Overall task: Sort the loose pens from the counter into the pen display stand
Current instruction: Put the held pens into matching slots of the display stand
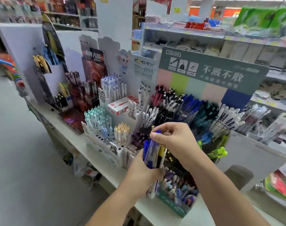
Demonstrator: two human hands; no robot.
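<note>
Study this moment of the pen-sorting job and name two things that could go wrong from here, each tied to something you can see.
1. The left hand grips a mixed bundle of blue, black and yellow plastic pens while the right hand pinches one blue pen's top; pulling it out may drag neighbours loose.
2. The tiered clear-plastic pen display stand looks already packed, so a pen could land in the wrong colour compartment.

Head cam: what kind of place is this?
Most likely a stationery aisle in a shop: tiered pen display stand full of pens, stocked shelves behind, and a boxed pen pack on the counter.
</note>
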